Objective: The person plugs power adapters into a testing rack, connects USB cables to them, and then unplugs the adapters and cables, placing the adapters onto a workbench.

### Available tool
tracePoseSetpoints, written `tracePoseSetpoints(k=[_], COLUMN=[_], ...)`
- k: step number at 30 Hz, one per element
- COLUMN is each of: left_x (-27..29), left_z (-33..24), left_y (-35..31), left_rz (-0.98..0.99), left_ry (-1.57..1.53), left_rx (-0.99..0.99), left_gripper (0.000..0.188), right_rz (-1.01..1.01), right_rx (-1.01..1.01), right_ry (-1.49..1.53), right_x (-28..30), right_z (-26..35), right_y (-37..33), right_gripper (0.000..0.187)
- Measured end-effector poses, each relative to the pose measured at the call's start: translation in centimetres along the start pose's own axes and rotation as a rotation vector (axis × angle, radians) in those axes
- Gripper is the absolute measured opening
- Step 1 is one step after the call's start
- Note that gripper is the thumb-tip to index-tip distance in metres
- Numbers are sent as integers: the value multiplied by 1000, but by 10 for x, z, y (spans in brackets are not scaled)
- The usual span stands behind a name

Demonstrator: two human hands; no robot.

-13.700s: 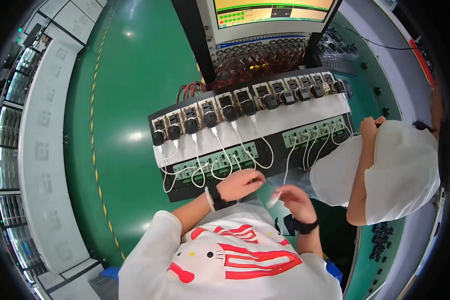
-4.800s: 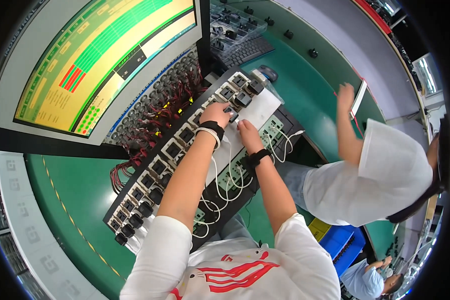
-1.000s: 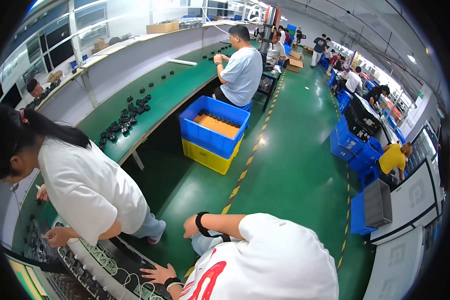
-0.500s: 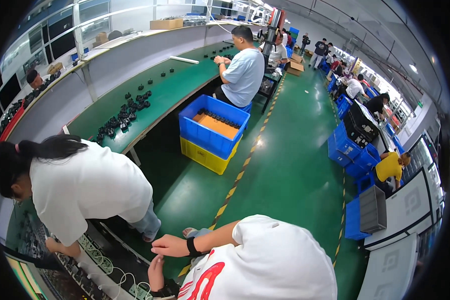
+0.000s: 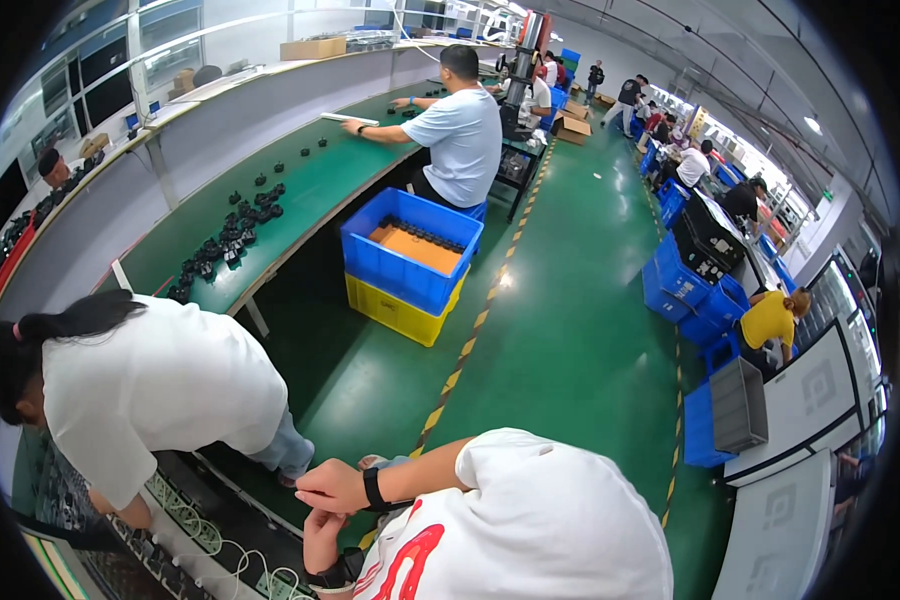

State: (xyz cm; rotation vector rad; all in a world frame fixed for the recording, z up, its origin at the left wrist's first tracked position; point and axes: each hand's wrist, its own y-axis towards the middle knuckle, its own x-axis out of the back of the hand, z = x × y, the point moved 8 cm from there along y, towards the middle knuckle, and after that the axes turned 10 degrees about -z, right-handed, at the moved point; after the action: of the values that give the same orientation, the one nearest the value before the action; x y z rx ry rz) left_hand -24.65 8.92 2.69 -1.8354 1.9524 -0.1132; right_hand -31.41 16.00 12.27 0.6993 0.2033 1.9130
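Note:
My right hand [image 5: 332, 487], a black band on its wrist, lies over my left hand [image 5: 322, 538] near the lower middle. The fingers of my right hand are bent and pressed together. Those of my left hand curl up beneath it, partly hidden. The two hands touch, and whatever may be between them cannot be made out. A dark watch [image 5: 336, 573] sits on my left wrist. Closest to my hands is a workbench edge with pale cables [image 5: 202, 535] and dark devices in a row.
At left a person in white [image 5: 170, 390] bends over the bench. Ahead, a blue crate [image 5: 410, 270] stands on a yellow crate [image 5: 390, 313]. Small black parts [image 5: 232, 240] lie on a green table [image 5: 300, 210], where a person in light blue [image 5: 460, 135] sits. Blue bins [image 5: 675, 285] line the right.
My hands have come closer together, the right now overlapping the left. The seated person has stretched both arms out over the table. The view has shifted slightly.

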Motion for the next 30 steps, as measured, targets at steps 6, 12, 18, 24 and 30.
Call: tracePoseSetpoints(k=[6,12,18,24,30], left_x=[-28,-23,-8,16,45], left_z=[-17,-9,-5,-11,3], left_y=[-1,5,6,1,2], left_rz=[-42,-74,-139,-264,-389], left_ry=[-77,-162,-216,-280,-287], left_rx=[-42,-76,-66,-161,-159], left_gripper=[30,29,20,22,18], right_rz=[-64,120,199,304,858], right_rx=[1,-40,-130,-187,-222], right_ry=[27,81,107,80,-144], right_x=[4,-5,-7,-9,-22], right_z=[-2,0,-9,-18,-41], right_y=[9,18,11,2,-31], right_gripper=[27,27,25,27,47])
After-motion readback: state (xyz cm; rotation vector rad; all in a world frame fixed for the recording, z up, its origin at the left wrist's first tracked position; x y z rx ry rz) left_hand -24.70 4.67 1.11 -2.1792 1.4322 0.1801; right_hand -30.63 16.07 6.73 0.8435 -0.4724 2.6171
